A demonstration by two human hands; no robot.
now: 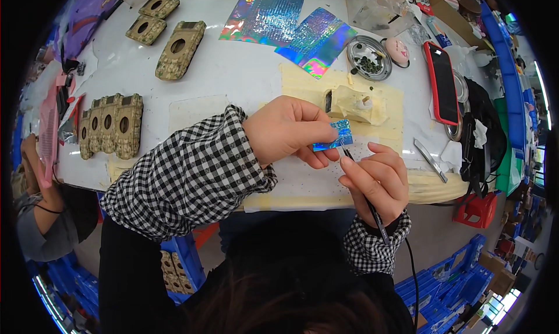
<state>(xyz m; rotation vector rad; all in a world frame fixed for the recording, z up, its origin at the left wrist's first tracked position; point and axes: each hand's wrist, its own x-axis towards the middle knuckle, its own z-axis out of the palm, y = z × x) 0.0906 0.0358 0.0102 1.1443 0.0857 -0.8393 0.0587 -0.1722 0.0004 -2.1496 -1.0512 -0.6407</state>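
Note:
Between the thumb and fingers of my left hand (294, 130) is a small piece of shiny blue holographic sheet (343, 133). My right hand (378, 179) is closed around a slim black pen-shaped tool (375, 214), its tip up close beside the sheet piece. Whether the tip touches the sheet I cannot tell. Just beyond my hands, a cream-coloured block (355, 104) with a small pale peg on top rests on yellow tape. Farther back lie two larger holographic sheets, a left one (265, 13) and a right one (320, 37).
Several camouflage model tank hulls (110, 124) stand at the left, with a larger one (180, 50) farther back. A round tin (370, 57) holds small dark bits. At the right are a red-cased phone (442, 83), tweezers (431, 159) and a black bag (480, 124). A black cable (414, 270) hangs by my right sleeve.

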